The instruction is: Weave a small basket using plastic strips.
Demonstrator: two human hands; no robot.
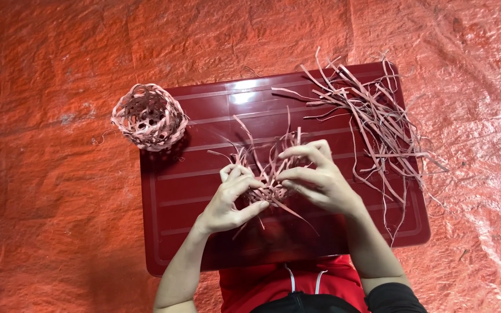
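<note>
A half-woven piece of pale pink strips (267,174) sits between both hands over the middle of a dark red board (192,174). My left hand (234,197) grips its lower left side, thumb under the weave. My right hand (314,177) pinches strips at its right side, fingers curled over the top. Loose strip ends stick up and out from the piece.
A finished small woven basket (148,117) stands at the board's top left corner. A heap of loose pink strips (372,124) lies on the board's right part, spilling past its edge. An orange-red tarp (59,220) covers the floor all around. My red garment (297,284) shows at the bottom.
</note>
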